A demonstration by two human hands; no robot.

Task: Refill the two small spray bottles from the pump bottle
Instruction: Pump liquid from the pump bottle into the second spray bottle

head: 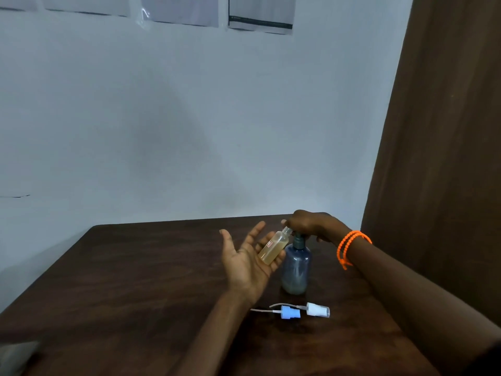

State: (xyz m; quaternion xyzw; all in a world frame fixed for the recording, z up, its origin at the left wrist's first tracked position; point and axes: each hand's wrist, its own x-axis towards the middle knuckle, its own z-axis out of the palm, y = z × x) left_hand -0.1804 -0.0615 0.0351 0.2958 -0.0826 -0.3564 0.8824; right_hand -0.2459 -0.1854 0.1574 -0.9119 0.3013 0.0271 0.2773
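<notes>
Head view: dark wooden tabletop [141, 280] against pale wall, brown curtain [447, 131] at right. Left hand [248, 260] palm up, fingers spread wide, cradling small spray bottle [273, 248] across the fingers without closing round it; bottle tilted, capless neck up and touching pump nozzle, yellowish liquid inside, small red label on its side. Right hand [309, 222] curled down over head of pump bottle [296, 267], fingers wrapped on the pump top; orange beaded bracelet [349, 244] on that wrist. Pump bottle upright, bluish translucent, dark collar, standing near tabletop centre-right. Nearer the camera, lying flat: blue spray cap [290, 312] and white spray cap [317, 310], side by side, each with thin dip tube trailing left. Second small bottle not visible.
</notes>
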